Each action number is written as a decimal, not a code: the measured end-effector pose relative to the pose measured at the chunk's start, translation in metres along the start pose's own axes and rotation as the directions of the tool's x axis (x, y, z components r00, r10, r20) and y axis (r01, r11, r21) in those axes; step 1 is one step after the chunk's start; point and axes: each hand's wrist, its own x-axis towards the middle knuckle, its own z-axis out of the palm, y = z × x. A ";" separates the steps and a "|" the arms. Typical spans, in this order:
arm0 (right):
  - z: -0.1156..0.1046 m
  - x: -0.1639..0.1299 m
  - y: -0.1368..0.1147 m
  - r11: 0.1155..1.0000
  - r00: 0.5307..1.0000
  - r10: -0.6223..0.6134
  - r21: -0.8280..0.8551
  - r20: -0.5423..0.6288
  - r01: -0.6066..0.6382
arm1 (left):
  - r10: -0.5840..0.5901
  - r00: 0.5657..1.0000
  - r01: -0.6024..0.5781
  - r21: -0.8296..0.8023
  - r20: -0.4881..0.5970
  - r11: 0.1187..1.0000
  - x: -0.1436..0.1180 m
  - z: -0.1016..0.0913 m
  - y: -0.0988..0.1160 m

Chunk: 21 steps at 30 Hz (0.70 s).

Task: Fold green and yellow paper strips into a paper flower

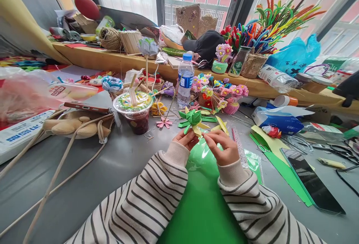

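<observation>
A: Where is the paper flower (193, 121), taking the water bottle (185, 79) as the mark?

B: It is just in front of the bottle, nearer the person, held up above the grey table (92, 184). It has a folded green top and pale yellow petals below.

A: And the fingers?

B: The left hand (185, 138) is closed on it from beneath: thumb and fingertips pinch the yellow part, so the green top stands above the fingers. The right hand (223, 146) is beside it, further from the bottle and to the right, its fingers curled together. A yellow paper strip (222, 125) sticks up just above those fingers; whether they actually grip it I cannot tell.

A: What lies under the hands?

B: A green sheet (202, 199), spreading from the wrists towards the person, between the striped sleeves.

A: Other things near the bottle?

B: To its left, a sealed drink cup (134, 111) with a straw. To its right, a small basket of flowers (214, 94). Further right, nearer the person, a dark phone (310, 178) lies flat.
</observation>
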 end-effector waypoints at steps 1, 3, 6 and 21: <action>-0.003 0.001 -0.001 0.994 0.997 -0.074 -0.075 0.002 0.073 | -0.027 1.000 0.027 -0.010 0.002 1.000 0.000 0.000 0.001; -0.006 0.003 -0.002 0.958 0.977 -0.210 -0.194 0.030 0.212 | -0.056 0.998 0.056 -0.023 0.029 0.998 -0.001 0.000 0.001; -0.009 0.005 0.001 0.882 0.924 -0.381 -0.294 0.012 0.368 | -0.057 0.995 0.060 -0.024 0.087 0.998 -0.002 -0.002 -0.002; -0.007 0.001 0.001 0.827 0.884 -0.467 -0.339 0.030 0.448 | -0.029 0.990 0.015 0.098 0.139 0.995 -0.008 0.000 -0.007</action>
